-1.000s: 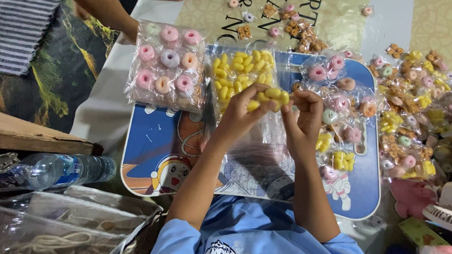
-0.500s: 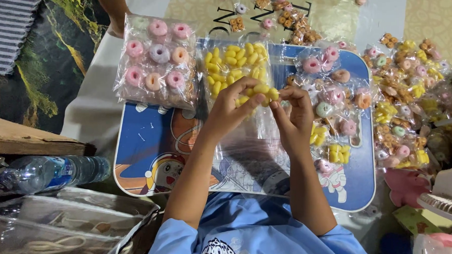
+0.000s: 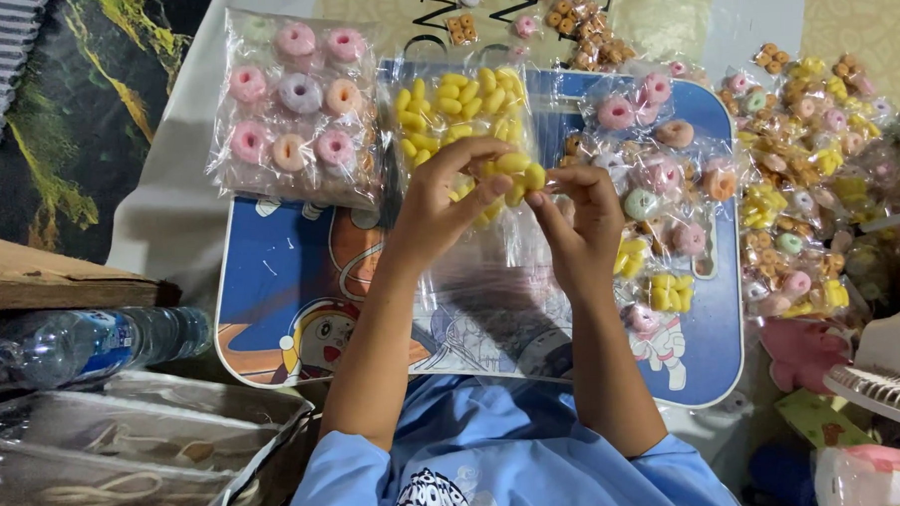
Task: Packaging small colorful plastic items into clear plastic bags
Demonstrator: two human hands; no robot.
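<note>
We see a clear plastic bag of pink, orange and lilac ring candies (image 3: 295, 109) lying top left, just beside a clear bag of yellow oval candies (image 3: 460, 98). Both rest on the upper edge of a blue cartoon-printed lap table (image 3: 282, 289). Left hand (image 3: 443, 208) and right hand (image 3: 578, 214) meet at table centre, each pinching a short string of yellow oval beads (image 3: 515, 171). Whether a thread joins them, we cannot tell. A near-invisible clear bag (image 3: 491, 291) sits under the wrists. Small mixed-candy packets (image 3: 667, 186) crowd the right; more pile past the table edge (image 3: 815, 140), blurred. A clear plastic water bottle (image 3: 84, 341) lies left, cut off.
</note>
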